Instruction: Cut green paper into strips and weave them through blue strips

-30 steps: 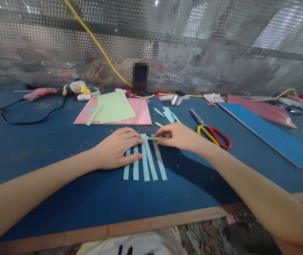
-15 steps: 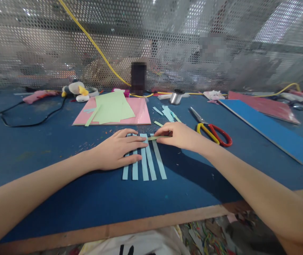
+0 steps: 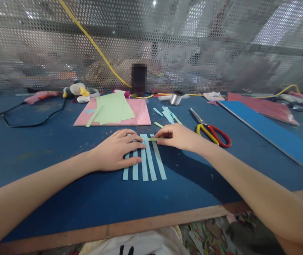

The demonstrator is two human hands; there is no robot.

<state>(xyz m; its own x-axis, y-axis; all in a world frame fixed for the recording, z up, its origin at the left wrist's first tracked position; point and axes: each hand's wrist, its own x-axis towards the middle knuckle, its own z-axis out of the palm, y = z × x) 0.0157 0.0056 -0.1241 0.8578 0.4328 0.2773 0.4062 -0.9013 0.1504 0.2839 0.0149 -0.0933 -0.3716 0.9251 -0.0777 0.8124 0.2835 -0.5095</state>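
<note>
Several light blue paper strips (image 3: pixel 144 166) lie side by side on the blue tabletop, running towards me. My left hand (image 3: pixel 119 148) rests flat over the left-hand strips with its fingers stretched out and apart. A pale green paper strip (image 3: pixel 153 139) lies crosswise near the far ends of the blue strips. My right hand (image 3: pixel 172 136) pinches the right end of this green strip between thumb and fingers, beside the rightmost blue strip. The green strip's left end is partly hidden near my left fingertips.
Scissors (image 3: pixel 211 132) with red and yellow handles lie right of my right hand. Behind are green paper sheets (image 3: pixel 114 109) on a pink pack (image 3: pixel 143 117), paper scraps (image 3: pixel 168 115) and a spool (image 3: pixel 176 98). A blue board (image 3: pixel 268 131) lies at right. A wooden edge (image 3: pixel 130 226) borders the table.
Both hands stay almost in place. The left fingers have shifted very slightly on the blue strips; the right hand keeps its pinch on the green strip.
</note>
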